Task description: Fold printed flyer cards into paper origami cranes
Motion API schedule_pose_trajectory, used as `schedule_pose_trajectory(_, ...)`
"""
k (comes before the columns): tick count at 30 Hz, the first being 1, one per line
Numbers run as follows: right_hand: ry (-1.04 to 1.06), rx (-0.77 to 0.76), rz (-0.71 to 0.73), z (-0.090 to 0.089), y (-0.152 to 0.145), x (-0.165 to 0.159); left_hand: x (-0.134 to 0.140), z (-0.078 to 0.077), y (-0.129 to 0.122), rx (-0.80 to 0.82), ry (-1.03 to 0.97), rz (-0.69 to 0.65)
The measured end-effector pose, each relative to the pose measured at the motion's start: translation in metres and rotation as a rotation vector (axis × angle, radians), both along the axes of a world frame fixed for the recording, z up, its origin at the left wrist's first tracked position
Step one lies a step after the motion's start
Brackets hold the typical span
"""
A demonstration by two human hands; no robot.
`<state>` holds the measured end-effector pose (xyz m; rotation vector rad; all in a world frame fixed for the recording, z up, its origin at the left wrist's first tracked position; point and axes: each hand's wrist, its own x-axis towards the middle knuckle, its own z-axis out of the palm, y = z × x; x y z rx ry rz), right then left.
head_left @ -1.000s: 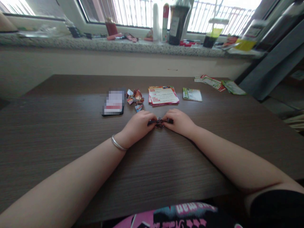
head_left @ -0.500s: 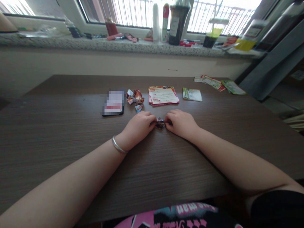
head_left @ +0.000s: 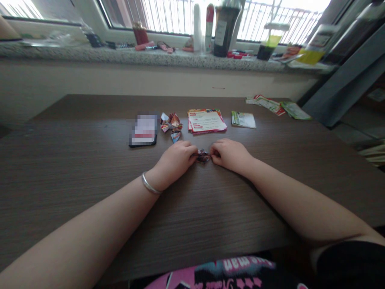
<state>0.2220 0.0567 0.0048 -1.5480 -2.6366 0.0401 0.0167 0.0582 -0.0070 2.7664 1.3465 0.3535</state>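
Note:
A small folded piece of printed paper (head_left: 203, 156) lies between my two hands, just above the tabletop or on it. My left hand (head_left: 181, 155) pinches its left end, with a silver bangle round the wrist. At the right end, the thumb and fingertips of my right hand (head_left: 230, 155) are closed on its edge. Just beyond my left hand sits a folded paper shape (head_left: 172, 125) in orange, white and blue, with several points. Behind the hands is a stack of printed cards (head_left: 207, 121) with red borders.
On the dark wooden table (head_left: 192, 224), a phone-like flat object (head_left: 143, 130), blurred out, lies left. A smaller green-and-white stack of cards (head_left: 243, 120) is on the right, with loose green and red packets (head_left: 270, 105) farther back. Bottles and a dark jug (head_left: 224, 32) line the windowsill.
My right hand has shifted slightly to the right along the small folded paper. My left hand and the other things on the table stay where they were.

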Motion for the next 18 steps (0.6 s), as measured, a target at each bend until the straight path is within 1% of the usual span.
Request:
schedule_pose_trajectory(6, 0.044, -0.016, -0.022, -0.001, 0.000, -0.002, 0.000, 0.001, -0.001, -0.010, -0.010, 0.005)
schedule_pose_trajectory(8, 0.086, -0.047, 0.000, -0.001, 0.005, 0.002, 0.000, 0.000, -0.001, -0.006, -0.017, -0.001)
schedule_pose_trajectory(9, 0.113, -0.088, 0.033, -0.002, 0.008, 0.006, 0.000, 0.000, -0.001, -0.002, -0.020, -0.004)
schedule_pose_trajectory(11, 0.211, -0.232, 0.105, -0.004, 0.016, 0.015, 0.000, -0.001, -0.001, 0.010, -0.024, -0.006)
schedule_pose_trajectory(12, 0.277, -0.295, 0.111, -0.006, 0.019, 0.020, 0.000, -0.002, -0.001, 0.019, -0.025, -0.006)
schedule_pose_trajectory(13, 0.340, -0.327, 0.105, -0.008, 0.022, 0.023, 0.000, -0.003, -0.001, 0.028, -0.028, -0.009)
schedule_pose_trajectory(14, 0.389, -0.324, 0.100, -0.010, 0.023, 0.026, -0.001, -0.003, 0.000, 0.035, -0.033, -0.013)
schedule_pose_trajectory(16, 0.489, -0.267, 0.106, -0.014, 0.023, 0.026, -0.001, -0.005, 0.000, 0.042, -0.047, -0.026)
schedule_pose_trajectory(18, 0.576, -0.212, 0.163, -0.017, 0.019, 0.021, -0.002, -0.006, 0.001, 0.035, -0.072, -0.040)
